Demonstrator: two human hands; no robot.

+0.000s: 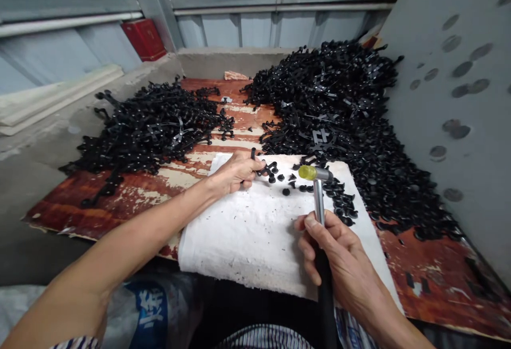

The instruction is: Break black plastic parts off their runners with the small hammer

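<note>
My right hand (333,245) is wrapped round the shaft of a small mallet (318,200). Its head has a yellow face and a dark face, and it is raised over the white cloth (255,237). My left hand (237,172) is closed on a small black plastic part (253,153) near the cloth's far edge; the fingers hide most of that part. Just right of those fingers lie several loose black round-headed pieces (286,192), and a denser cluster (344,205) rests on the cloth beyond the mallet.
A heap of black branched parts (151,125) covers the board's left side. A bigger heap (327,88) fills the back right, running into loose black caps (399,179) along a grey panel (451,99). The worn red-brown board (167,179) lies beneath. A red box (143,39) stands back left.
</note>
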